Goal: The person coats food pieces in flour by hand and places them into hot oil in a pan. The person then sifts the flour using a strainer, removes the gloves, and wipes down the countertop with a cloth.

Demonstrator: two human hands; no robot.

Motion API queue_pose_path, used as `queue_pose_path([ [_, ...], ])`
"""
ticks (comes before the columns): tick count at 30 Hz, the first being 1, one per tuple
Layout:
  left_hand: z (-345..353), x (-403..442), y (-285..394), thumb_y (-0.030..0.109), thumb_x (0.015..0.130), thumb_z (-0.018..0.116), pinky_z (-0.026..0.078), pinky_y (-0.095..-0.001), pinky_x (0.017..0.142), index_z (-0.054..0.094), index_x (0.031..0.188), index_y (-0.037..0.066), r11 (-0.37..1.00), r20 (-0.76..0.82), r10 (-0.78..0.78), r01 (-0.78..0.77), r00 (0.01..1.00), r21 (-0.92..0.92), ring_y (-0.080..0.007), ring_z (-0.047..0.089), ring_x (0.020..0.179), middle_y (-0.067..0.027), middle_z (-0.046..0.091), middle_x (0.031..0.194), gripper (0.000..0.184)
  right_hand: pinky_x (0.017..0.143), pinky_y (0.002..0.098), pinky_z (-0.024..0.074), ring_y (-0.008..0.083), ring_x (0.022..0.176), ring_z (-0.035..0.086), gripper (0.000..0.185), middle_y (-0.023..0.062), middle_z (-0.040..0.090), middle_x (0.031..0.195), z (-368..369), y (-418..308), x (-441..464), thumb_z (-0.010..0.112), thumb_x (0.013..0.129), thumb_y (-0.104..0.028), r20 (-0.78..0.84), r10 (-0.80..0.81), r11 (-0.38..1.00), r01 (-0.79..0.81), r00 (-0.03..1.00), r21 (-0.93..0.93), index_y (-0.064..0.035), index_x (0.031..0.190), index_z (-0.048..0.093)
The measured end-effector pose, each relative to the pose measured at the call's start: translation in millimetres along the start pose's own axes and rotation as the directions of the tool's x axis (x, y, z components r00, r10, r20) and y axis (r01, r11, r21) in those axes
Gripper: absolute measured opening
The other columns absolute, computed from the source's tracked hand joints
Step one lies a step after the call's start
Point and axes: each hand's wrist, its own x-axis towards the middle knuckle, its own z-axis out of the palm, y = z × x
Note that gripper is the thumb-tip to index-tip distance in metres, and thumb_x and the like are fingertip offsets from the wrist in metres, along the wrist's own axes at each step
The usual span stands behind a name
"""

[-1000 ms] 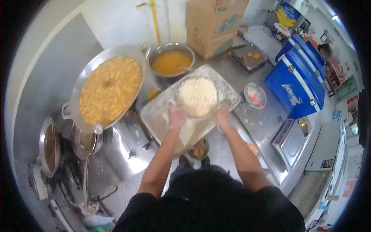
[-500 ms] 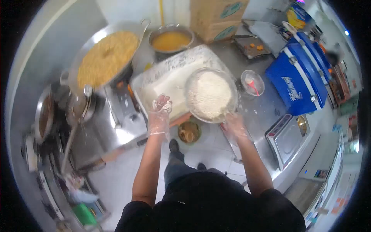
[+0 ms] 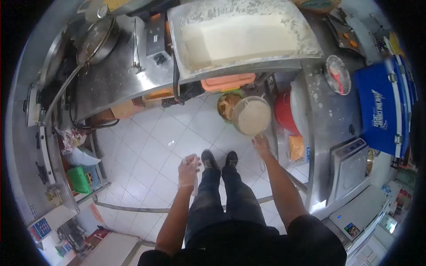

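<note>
Bowl (image 3: 237, 124) of powder (image 3: 254, 115) over floor (image 3: 151, 146), beyond and right of left hand (image 3: 188, 172) (empty, fingers loosely curled); right hand (image 3: 261, 144), fingers clasping near edge only, could tilt it and spill powder.

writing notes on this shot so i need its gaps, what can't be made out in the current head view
All in the head view:
- Round bowl of pale powder: underside hidden, facing away from the camera.
- Right hand: exact finger placement at the bowl's edge, too small.
- Floor container: part hidden behind the bowl.
- Wok: mostly cut off by the top edge.
- Scale: display too small to read.
</note>
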Motion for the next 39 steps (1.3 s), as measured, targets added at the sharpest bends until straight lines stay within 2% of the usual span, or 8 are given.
queue_pose_path([
  [5,-75,-11,-111,0.021,0.092,0.064,0.050,-0.0286,0.069,0.060,0.115,0.005,0.975,-0.127,-0.198,0.208,0.972,0.071,-0.0146,0.064,0.084,-0.0072,0.067,0.103,0.028,0.062,0.0348,0.0487,0.0201,0.075,0.061,0.023,0.0100,0.062,0.084,62,89,107,0.057,0.092,-0.021,0.068,0.057,0.997,-0.053,0.996,-0.056,-0.0036,0.107,0.057],
  [11,-196,-47,-244,0.016,0.087,0.069,0.048,-0.0264,0.059,0.061,0.111,0.007,0.930,-0.383,-0.332,0.366,0.862,0.019,-0.0136,0.064,0.077,-0.0037,0.065,0.095,0.027,0.078,0.0474,0.0471,0.0433,0.088,0.060,0.020,0.0231,0.064,0.092,86,124,122,0.052,0.088,-0.012,-0.004,-0.182,0.733,0.133,0.983,-0.667,0.0014,0.101,0.060],
  [17,-239,-80,-288,0.018,0.091,0.064,0.048,-0.0277,0.061,0.060,0.112,0.009,0.896,-0.445,-0.368,0.440,0.816,0.066,-0.0124,0.063,0.079,-0.0031,0.066,0.097,0.023,0.076,0.0470,0.0495,0.0403,0.086,0.061,0.018,0.0228,0.063,0.085,94,152,112,0.049,0.085,-0.001,0.032,-0.475,0.435,0.266,0.879,-0.860,0.0037,0.096,0.063],
  [26,-214,-54,-282,0.008,0.089,0.065,0.043,-0.0208,0.060,0.061,0.110,0.007,0.949,-0.342,-0.284,0.315,0.896,0.037,-0.0069,0.055,0.072,0.0009,0.062,0.086,0.022,0.074,0.0446,0.0497,0.0364,0.086,0.062,0.022,0.0214,0.061,0.093,106,144,95,0.049,0.087,-0.003,0.108,-0.400,0.263,0.227,0.910,-0.938,0.0025,0.105,0.061],
  [32,-202,-38,-270,0.004,0.090,0.063,0.042,-0.0194,0.064,0.060,0.109,0.004,0.962,-0.306,-0.254,0.273,0.918,0.020,-0.0054,0.051,0.071,0.0020,0.059,0.085,0.019,0.075,0.0444,0.0496,0.0361,0.083,0.062,0.019,0.0197,0.062,0.094,93,165,86,0.055,0.092,-0.014,-0.099,-0.374,0.507,0.115,0.922,-0.854,0.0018,0.101,0.059],
  [35,-209,-34,-284,0.003,0.090,0.062,0.042,-0.0199,0.066,0.060,0.109,0.004,0.968,-0.288,-0.232,0.250,0.929,0.027,-0.0059,0.052,0.073,0.0016,0.059,0.086,0.019,0.080,0.0423,0.0491,0.0341,0.089,0.061,0.022,0.0201,0.061,0.098,72,181,91,0.053,0.094,-0.013,-0.267,-0.136,0.880,-0.008,0.954,-0.475,0.0023,0.109,0.060],
  [38,-213,-33,-287,0.002,0.089,0.063,0.044,-0.0210,0.068,0.060,0.110,0.004,0.960,-0.316,-0.245,0.275,0.917,0.054,-0.0068,0.053,0.076,0.0012,0.059,0.088,0.021,0.085,0.0393,0.0469,0.0317,0.097,0.058,0.026,0.0207,0.059,0.102,49,152,71,0.048,0.097,-0.009,0.036,-0.352,0.352,0.167,0.935,-0.921,0.0027,0.118,0.059],
  [39,-215,-34,-288,0.002,0.089,0.063,0.044,-0.0214,0.069,0.060,0.110,0.004,0.958,-0.311,-0.262,0.285,0.914,0.030,-0.0071,0.054,0.077,0.0009,0.060,0.089,0.022,0.086,0.0390,0.0463,0.0315,0.099,0.057,0.028,0.0208,0.058,0.102,49,132,59,0.047,0.097,-0.007,-0.051,-0.307,0.500,0.116,0.950,-0.858,0.0020,0.121,0.058],
])
